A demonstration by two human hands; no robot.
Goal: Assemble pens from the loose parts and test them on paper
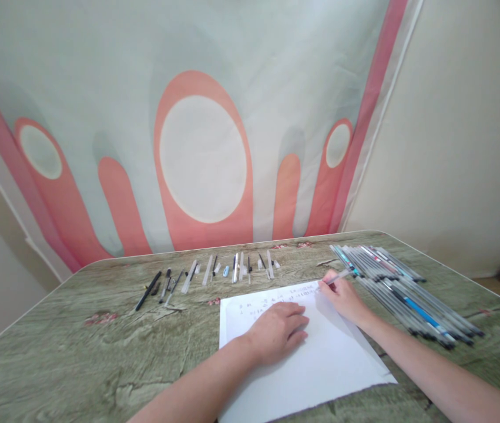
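Right hand (340,294): pinching a slim pen (341,275), long axis slanting rightward. White paper (315,373): nearside, mostly leftward of that grip; left hand (277,332) spread upon it.

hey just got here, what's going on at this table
A person is bent to some pen-and-paper work. The right hand grips a slim translucent pen at the upper right of a white paper sheet, near lines of handwriting; the tip is too small to make out. The left hand lies flat on the sheet. Many pens lie grouped to the right, and a row of loose pens and pen parts stretches beyond the sheet and to its left.
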